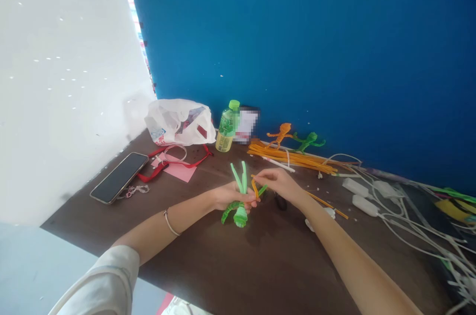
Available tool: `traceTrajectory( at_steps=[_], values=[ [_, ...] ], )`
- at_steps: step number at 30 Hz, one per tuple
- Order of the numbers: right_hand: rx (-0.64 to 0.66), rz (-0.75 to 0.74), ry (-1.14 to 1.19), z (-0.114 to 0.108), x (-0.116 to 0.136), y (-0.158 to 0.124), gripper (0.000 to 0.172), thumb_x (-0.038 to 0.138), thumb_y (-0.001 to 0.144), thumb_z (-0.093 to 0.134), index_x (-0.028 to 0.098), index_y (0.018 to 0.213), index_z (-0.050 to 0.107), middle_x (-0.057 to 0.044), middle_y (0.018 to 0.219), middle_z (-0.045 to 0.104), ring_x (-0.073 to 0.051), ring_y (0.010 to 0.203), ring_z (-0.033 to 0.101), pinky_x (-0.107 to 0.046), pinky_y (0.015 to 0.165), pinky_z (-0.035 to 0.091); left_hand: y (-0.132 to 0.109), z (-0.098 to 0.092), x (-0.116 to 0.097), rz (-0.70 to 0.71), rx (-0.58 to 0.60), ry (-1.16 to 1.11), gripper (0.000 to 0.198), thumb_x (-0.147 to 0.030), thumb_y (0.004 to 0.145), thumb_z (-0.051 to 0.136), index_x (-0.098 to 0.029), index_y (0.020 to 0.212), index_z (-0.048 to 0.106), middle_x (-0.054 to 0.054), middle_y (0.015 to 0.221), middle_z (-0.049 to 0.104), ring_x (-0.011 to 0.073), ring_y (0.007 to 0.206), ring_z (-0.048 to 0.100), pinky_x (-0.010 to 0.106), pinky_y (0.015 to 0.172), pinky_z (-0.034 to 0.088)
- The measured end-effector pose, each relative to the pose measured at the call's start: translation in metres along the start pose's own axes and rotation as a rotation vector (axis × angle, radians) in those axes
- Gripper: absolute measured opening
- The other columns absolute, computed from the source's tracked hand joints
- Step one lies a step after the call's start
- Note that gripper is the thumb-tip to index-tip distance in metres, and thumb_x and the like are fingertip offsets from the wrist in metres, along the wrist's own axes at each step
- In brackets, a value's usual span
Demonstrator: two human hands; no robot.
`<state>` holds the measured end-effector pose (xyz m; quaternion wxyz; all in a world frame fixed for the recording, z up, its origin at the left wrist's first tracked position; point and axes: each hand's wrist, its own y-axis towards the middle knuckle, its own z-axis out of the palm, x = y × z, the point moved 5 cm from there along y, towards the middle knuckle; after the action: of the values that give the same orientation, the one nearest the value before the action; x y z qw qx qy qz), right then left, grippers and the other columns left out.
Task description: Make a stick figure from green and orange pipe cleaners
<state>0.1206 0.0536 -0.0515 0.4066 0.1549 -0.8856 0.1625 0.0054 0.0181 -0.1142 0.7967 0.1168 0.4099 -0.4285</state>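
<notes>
Currently, the left hand (228, 197) grips a green fuzzy-wire figure (241, 212) with a rounded head and pale green legs above the dark brown tabletop (223, 260), its head towards 6 o'clock and its legs towards 12. At the figure's 2 o'clock, the right hand (278, 183) pinches a thin, bent orange fuzzy strip (255, 188) near its upper end, the lower end meeting the left hand. Farther out, a green-capped plastic bottle (225, 131) stands near 12, a long bundle of orange fuzzy stems (308, 162) lies between 1 and 2, and a black-screened phone (119, 178) between 9 and 10.
</notes>
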Motion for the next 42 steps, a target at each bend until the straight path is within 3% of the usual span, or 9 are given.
traceTrajectory(
  at_steps=[4, 8, 16, 20, 25, 28, 31, 37, 42],
  values=[
    [0.109, 0.06, 0.023, 0.01, -0.02, -0.006, 0.038, 0.048, 0.074, 0.049, 0.014, 0.074, 0.065, -0.003, 0.065, 0.063, -0.015, 0.06, 0.054, -0.024, 0.053, 0.039, 0.002, -0.002, -0.002, 0.072, -0.009, -0.073, 0.028, -0.028, 0.056, 0.076, -0.008, 0.07, 0.063, 0.003, 0.063, 0.058, 0.006, 0.051, 0.049, 0.026, 0.057, 0.044],
    [0.038, 0.039, -0.142, 0.002, -0.022, -0.025, 0.038, 0.049, 0.076, 0.046, 0.018, 0.071, 0.066, -0.004, 0.073, 0.066, -0.018, 0.067, 0.057, -0.027, 0.061, 0.04, 0.007, -0.016, -0.002, 0.175, -0.171, -0.042, 0.028, -0.031, 0.059, 0.073, -0.007, 0.07, 0.063, 0.003, 0.06, 0.057, 0.0061, 0.051, 0.049, 0.025, 0.059, 0.044],
    [0.075, -0.074, -0.688, 0.008, 0.025, -0.059, 0.036, 0.038, 0.083, 0.038, 0.023, 0.057, 0.058, -0.002, 0.054, 0.059, -0.016, 0.049, 0.05, -0.026, 0.048, 0.028, 0.007, -0.018, -0.003, 0.265, -0.319, 0.082, 0.03, -0.033, 0.06, 0.071, -0.007, 0.072, 0.064, 0.007, 0.069, 0.062, 0.0078, 0.055, 0.052, 0.026, 0.061, 0.045],
    [0.105, -0.253, -0.747, 0.009, 0.048, -0.054, 0.031, 0.031, 0.085, 0.036, 0.023, 0.068, 0.061, -0.003, 0.067, 0.064, -0.016, 0.058, 0.054, -0.026, 0.051, 0.03, 0.006, -0.018, -0.001, 0.212, -0.405, 0.185, 0.033, -0.034, 0.058, 0.072, -0.006, 0.073, 0.066, 0.009, 0.067, 0.064, 0.0089, 0.052, 0.053, 0.026, 0.057, 0.045],
    [0.1, -0.347, -0.758, -0.005, 0.06, -0.029, 0.033, 0.032, 0.085, 0.034, 0.023, 0.075, 0.064, -0.004, 0.074, 0.063, -0.016, 0.065, 0.055, -0.025, 0.053, 0.031, 0.0, -0.002, -0.003, 0.097, -0.247, 0.257, 0.031, -0.031, 0.057, 0.073, -0.007, 0.075, 0.067, 0.01, 0.072, 0.066, 0.0104, 0.054, 0.055, 0.028, 0.061, 0.047],
    [0.083, -0.282, -0.609, -0.011, 0.051, -0.012, 0.03, 0.035, 0.083, 0.038, 0.024, 0.075, 0.065, -0.002, 0.08, 0.065, -0.017, 0.071, 0.056, -0.025, 0.057, 0.035, -0.004, 0.007, -0.006, 0.089, -0.104, 0.256, 0.027, -0.03, 0.058, 0.072, -0.007, 0.072, 0.067, 0.008, 0.065, 0.064, 0.0095, 0.052, 0.054, 0.027, 0.06, 0.046],
    [0.069, -0.161, -0.458, -0.013, 0.029, -0.003, 0.03, 0.039, 0.081, 0.041, 0.023, 0.077, 0.066, -0.002, 0.081, 0.066, -0.017, 0.071, 0.056, -0.025, 0.061, 0.038, -0.003, 0.007, -0.007, 0.134, -0.072, 0.154, 0.027, -0.03, 0.058, 0.073, -0.007, 0.069, 0.064, 0.004, 0.057, 0.059, 0.0084, 0.05, 0.052, 0.026, 0.06, 0.045],
    [0.064, -0.063, -0.503, -0.008, -0.002, -0.019, 0.038, 0.045, 0.082, 0.037, 0.022, 0.07, 0.065, -0.002, 0.062, 0.062, -0.016, 0.057, 0.053, -0.026, 0.053, 0.035, 0.006, -0.014, -0.004, 0.281, -0.292, -0.095, 0.022, -0.026, 0.061, 0.071, -0.01, 0.069, 0.059, 0.002, 0.063, 0.059, 0.0052, 0.05, 0.05, 0.026, 0.062, 0.046],
    [0.061, -0.153, -0.65, 0.0, 0.02, -0.047, 0.037, 0.041, 0.084, 0.036, 0.024, 0.062, 0.06, -0.002, 0.061, 0.061, -0.017, 0.057, 0.053, -0.026, 0.051, 0.032, 0.008, -0.028, 0.001, 0.273, -0.546, -0.047, 0.02, -0.023, 0.061, 0.07, -0.008, 0.068, 0.06, 0.004, 0.062, 0.06, 0.0056, 0.05, 0.051, 0.026, 0.06, 0.048]
  ],
)
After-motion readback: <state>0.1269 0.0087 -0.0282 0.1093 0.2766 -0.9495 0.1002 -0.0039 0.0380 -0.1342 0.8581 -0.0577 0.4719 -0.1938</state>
